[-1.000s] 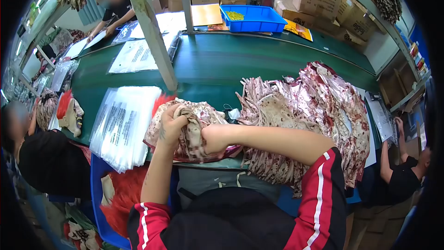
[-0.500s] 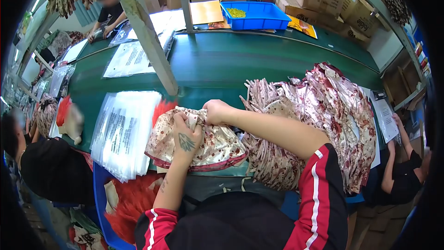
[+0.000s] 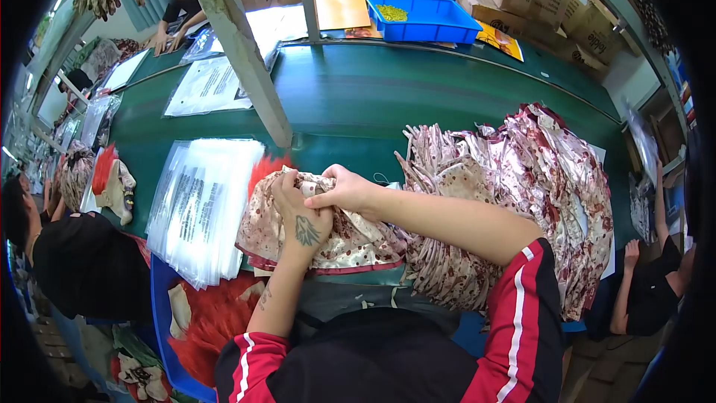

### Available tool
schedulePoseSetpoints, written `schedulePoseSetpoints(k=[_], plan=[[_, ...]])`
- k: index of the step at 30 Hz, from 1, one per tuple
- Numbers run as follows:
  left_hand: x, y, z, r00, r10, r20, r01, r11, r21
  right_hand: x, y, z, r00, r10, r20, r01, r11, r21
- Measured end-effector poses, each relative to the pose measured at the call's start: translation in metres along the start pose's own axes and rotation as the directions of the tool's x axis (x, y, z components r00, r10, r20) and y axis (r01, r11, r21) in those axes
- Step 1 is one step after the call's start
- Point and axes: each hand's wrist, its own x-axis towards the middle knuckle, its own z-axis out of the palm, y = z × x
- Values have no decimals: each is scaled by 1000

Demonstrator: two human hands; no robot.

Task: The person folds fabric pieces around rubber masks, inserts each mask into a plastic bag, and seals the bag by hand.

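Observation:
A cream satin garment with red-brown spots and a dark red hem (image 3: 350, 246) lies bunched on the green table in front of me. My left hand (image 3: 301, 213), tattooed on its back, has its fingers curled into the gathered upper part. My right hand (image 3: 349, 190) pinches the same gathers beside it, thumb against the left hand. A small pale patch, perhaps a label, shows between the hands. Red fluffy material (image 3: 267, 169) sticks out behind the garment's left side.
A stack of printed clear plastic bags (image 3: 198, 209) lies left of the garment. Heaped spotted garments (image 3: 514, 201) fill the right side. A blue bin (image 3: 162, 313) with red fluffy pieces sits below left. A metal post (image 3: 250, 60) rises from the table. Other people work at both sides.
My right hand has turned and come in closer to my left hand, its thumb now over the gathers. At the right, a co-worker's arm has lifted a plastic bag.

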Motion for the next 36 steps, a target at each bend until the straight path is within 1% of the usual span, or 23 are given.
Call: schedulePoseSetpoints(k=[4, 5, 9, 10, 14, 16, 17, 19, 20, 21, 22, 23, 24, 25, 26, 27, 29, 30, 31, 32, 34, 35, 36], plan=[[1, 4, -1, 994, 76, -78, -77, 997, -11, -5, -4, -4, 981, -66, 184, 29, 979, 201], [1, 5, -2, 994, 77, -79, -78, 997, -9, -8, -6, -4, 980, -68, 186, 30, 979, 202], [-2, 14, -12, 993, 81, -80, -87, 994, -72, -23, -12, 1, 977, -202, 63, 205, 978, -45], [-3, 16, -16, 993, 83, -82, -89, 994, -70, -28, -15, 1, 977, -205, 65, 208, 977, -45], [-4, 21, -54, 977, 189, -93, -194, 980, -45, -49, -28, 1, 914, -398, 76, 405, 906, -125], [14, 26, -81, 965, 227, -129, -219, 973, 76, -55, -34, 0, 903, -423, 73, 429, 893, -136], [26, 20, -93, 966, 224, -127, -216, 973, 77, -58, -35, 0, 893, -444, 72, 450, 881, -146], [49, 5, -113, 981, 161, 110, -169, 983, 70, -63, -38, 2, 868, -491, 79, 497, 851, -169], [49, 2, -115, 982, 157, 104, -165, 983, 76, -64, -38, 3, 866, -493, 87, 501, 849, -169], [48, -2, -116, 974, -2, 227, 14, 999, -50, -65, -40, 3, 880, -467, 87, 475, 857, -202], [48, -6, -114, 922, -136, 363, 203, 967, -153, -65, -41, 3, 893, -442, 83, 448, 862, -236], [50, -8, -112, 829, -236, 507, 392, 892, -225, -65, -42, 2, 906, -418, 72, 421, 867, -268], [51, -10, -111, 700, -297, 650, 570, 780, -258, -65, -42, 1, 918, -392, 56, 390, 871, -298], [47, 1, -108, 807, -263, 528, 382, 915, -129, -62, -39, 1, 918, -394, 49, 390, 872, -295], [39, 17, -102, 893, -185, 410, 188, 982, 36, -56, -32, 3, 922, -386, 9, 374, 888, -266], [33, 31, -92, 891, -182, 416, 185, 982, 34, -50, -26, 5, 926, -376, -30, 360, 903, -236], [19, 57, -74, 981, -79, 177, 84, 996, -25, -42, -17, 9, 931, -354, -95, 333, 925, -180], [11, 62, -62, 983, -86, 159, 92, 995, -31, -43, -18, 11, 931, -354, -90, 334, 925, -183], [5, 62, -52, 986, -93, 140, 99, 994, -36, -44, -20, 13, 953, -292, -77, 295, 955, 28], [2, 62, -48, 987, -93, 134, 99, 994, -36, -46, -23, 15, 971, -234, -52, 240, 942, 236], [-1, 62, -44, 973, -140, 183, 174, 967, -188, -49, -27, 17, 991, -132, 28, 88, 787, 611], [-3, 66, -46, 973, -141, 182, 175, 966, -191, -52, -30, 16, 991, -130, 27, 87, 789, 608], [-6, 72, -50, 965, -119, 234, 179, 951, -254, -55, -32, 15, 990, -142, -1, 120, 837, 534]])
